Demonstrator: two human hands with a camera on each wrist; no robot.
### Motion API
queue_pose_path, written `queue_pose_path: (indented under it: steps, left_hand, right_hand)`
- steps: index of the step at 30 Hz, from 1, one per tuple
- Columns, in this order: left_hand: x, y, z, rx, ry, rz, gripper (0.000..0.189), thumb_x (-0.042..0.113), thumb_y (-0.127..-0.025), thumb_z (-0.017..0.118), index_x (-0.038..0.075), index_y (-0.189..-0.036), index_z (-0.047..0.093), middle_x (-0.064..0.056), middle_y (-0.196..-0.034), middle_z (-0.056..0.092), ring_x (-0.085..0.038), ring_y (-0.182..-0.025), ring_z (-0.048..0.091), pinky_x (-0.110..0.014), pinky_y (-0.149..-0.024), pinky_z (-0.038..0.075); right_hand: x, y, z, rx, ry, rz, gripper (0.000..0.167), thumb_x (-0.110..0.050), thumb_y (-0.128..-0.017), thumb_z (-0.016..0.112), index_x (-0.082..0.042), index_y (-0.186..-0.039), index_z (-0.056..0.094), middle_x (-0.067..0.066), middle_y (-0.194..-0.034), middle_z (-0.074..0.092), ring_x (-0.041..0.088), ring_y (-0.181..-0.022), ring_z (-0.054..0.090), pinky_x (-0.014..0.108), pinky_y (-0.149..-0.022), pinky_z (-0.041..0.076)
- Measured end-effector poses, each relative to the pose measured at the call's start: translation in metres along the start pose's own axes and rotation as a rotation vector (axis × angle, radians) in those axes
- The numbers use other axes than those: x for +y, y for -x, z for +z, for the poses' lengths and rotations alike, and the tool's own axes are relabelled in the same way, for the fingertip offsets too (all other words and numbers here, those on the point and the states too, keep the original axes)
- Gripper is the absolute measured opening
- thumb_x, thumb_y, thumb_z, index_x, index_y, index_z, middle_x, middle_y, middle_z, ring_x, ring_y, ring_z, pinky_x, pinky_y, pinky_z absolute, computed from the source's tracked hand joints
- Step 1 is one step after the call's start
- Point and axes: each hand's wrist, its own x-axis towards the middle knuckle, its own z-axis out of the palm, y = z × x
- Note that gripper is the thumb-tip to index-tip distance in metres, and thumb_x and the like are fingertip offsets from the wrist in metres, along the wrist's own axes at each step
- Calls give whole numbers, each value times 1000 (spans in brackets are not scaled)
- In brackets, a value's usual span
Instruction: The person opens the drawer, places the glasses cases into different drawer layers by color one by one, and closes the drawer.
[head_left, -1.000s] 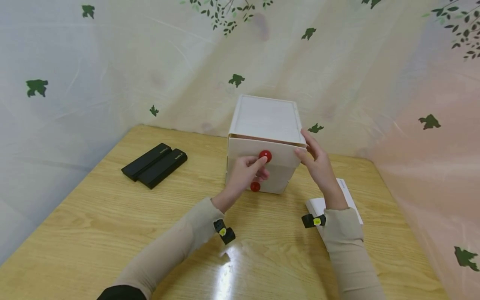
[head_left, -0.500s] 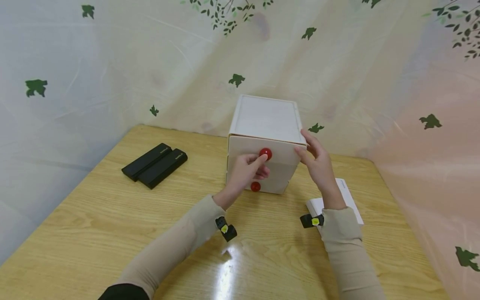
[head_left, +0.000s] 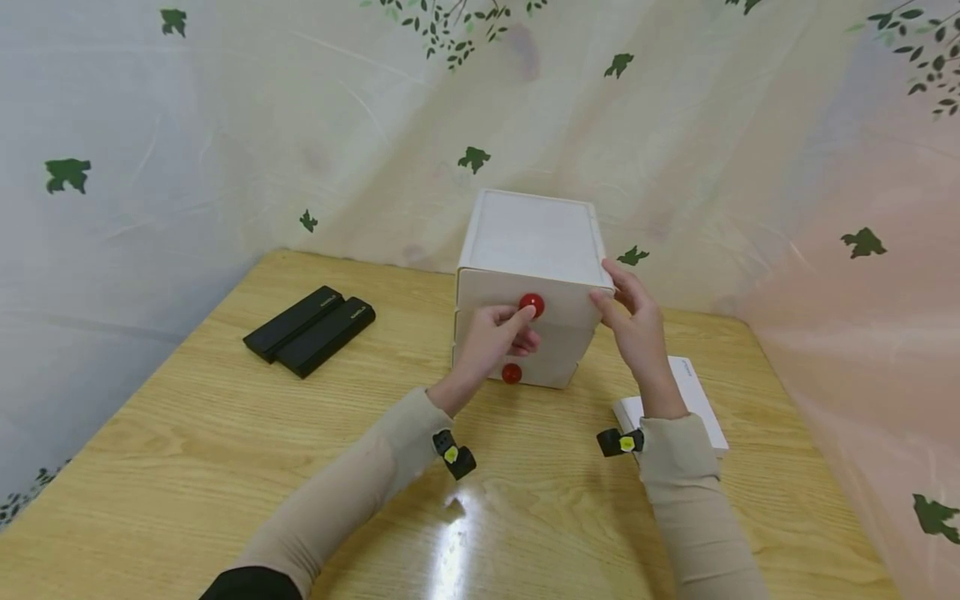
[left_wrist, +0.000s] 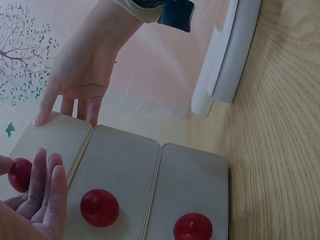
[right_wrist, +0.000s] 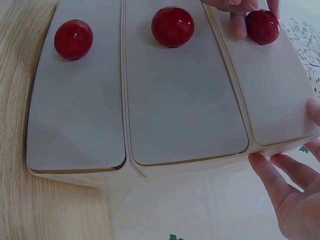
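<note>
A small white drawer cabinet [head_left: 536,237] stands at the back of the table, with three drawer fronts and a red ball knob on each. My left hand [head_left: 483,346] pinches the top drawer's knob [head_left: 532,302] between thumb and finger. That drawer's front lies flush under the cabinet top. In the head view the left hand hides the middle knob [left_wrist: 100,207], which the left wrist view shows; the bottom knob [head_left: 512,373] is visible below it. My right hand [head_left: 641,342] grips the cabinet's upper right corner, thumb on the front and fingers [right_wrist: 272,175] along the side.
Two black flat boxes [head_left: 326,329] lie side by side on the wooden table [head_left: 360,433], left of the cabinet. White boxes [head_left: 697,400] lie at the right, partly under the right forearm. A leaf-patterned curtain [head_left: 375,150] hangs close behind the cabinet.
The top drawer has slid back in, and the dark gap under the cabinet top has gone. My left hand moved slightly up and away with the knob; the right hand stayed at the corner.
</note>
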Motion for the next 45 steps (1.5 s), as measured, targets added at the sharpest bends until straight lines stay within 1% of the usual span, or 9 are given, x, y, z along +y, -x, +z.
queue_pose_path:
  steps: [3, 7, 10, 14, 22, 28, 35, 39, 45]
  left_hand:
    - [0, 0, 0, -5, 0, -1, 37, 27, -99, 55, -7, -106, 67, -16, -82, 72, -9, -66, 65, -28, -69, 60]
    - [-1, 1, 0, -1, 6, -16, 37, 29, -99, 55, -6, -105, 67, -16, -83, 72, -10, -66, 65, -28, -69, 60]
    - [-3, 2, 0, 3, 14, -26, 38, 28, -99, 56, -7, -104, 67, -14, -80, 72, -10, -65, 65, -33, -72, 60]
    - [-5, 5, 0, -2, 32, -29, 37, 25, -99, 56, -10, -102, 67, -8, -74, 70, -9, -64, 64, -43, -78, 60]
    - [-16, 9, -6, -5, 23, -37, 34, 23, -99, 56, -9, -102, 67, -3, -72, 68, -9, -65, 63, -26, -67, 58]
    - [-23, 11, -9, 2, 34, -71, 33, 24, -98, 57, -7, -100, 67, -3, -73, 68, -9, -64, 63, -26, -65, 58]
    - [-32, 13, -10, 12, 24, -88, 35, 22, -98, 57, -11, -92, 66, -1, -68, 67, -8, -61, 63, -25, -60, 57]
    - [-37, 14, -11, 19, 11, -114, 39, 22, -98, 57, -15, -94, 65, 1, -64, 66, -8, -58, 62, -27, -61, 59]
    - [-43, 12, -12, 21, 7, -168, 44, 29, -98, 57, -14, -97, 67, 0, -64, 67, -7, -56, 62, -36, -67, 61]
  right_hand:
    - [0, 0, -1, 0, 17, 2, 57, -40, -95, 60, -25, -147, 43, -2, -154, 39, 25, -134, 46, 19, -86, 52]
    - [0, 0, -1, -20, 13, 2, 58, -41, -95, 59, -27, -148, 41, -3, -156, 37, 25, -135, 45, 23, -89, 53]
    - [0, 0, -2, -34, 11, 1, 59, -40, -95, 59, -27, -149, 39, -4, -157, 35, 25, -136, 44, 18, -86, 52]
    - [1, 0, -2, -38, 23, 5, 61, -41, -95, 59, -28, -150, 36, -2, -157, 34, 26, -136, 44, 17, -85, 51]
    - [2, 0, -3, -35, 25, 13, 64, -42, -95, 59, -26, -151, 34, 0, -157, 35, 25, -137, 43, 18, -85, 52]
    - [2, -1, -3, -29, 33, 11, 63, -42, -95, 59, -26, -151, 35, -1, -156, 36, 26, -137, 43, 20, -86, 52]
    - [3, -1, -2, -18, 21, 11, 62, -42, -95, 60, -26, -150, 36, -1, -157, 36, 26, -137, 43, 12, -79, 50]
    - [2, -1, -2, -11, 7, 10, 62, -41, -94, 60, -25, -150, 37, -1, -157, 36, 26, -136, 43, 9, -77, 50]
    - [0, 1, 0, -4, 8, 10, 62, -41, -94, 60, -25, -150, 38, 0, -156, 37, 27, -136, 44, 10, -77, 50]
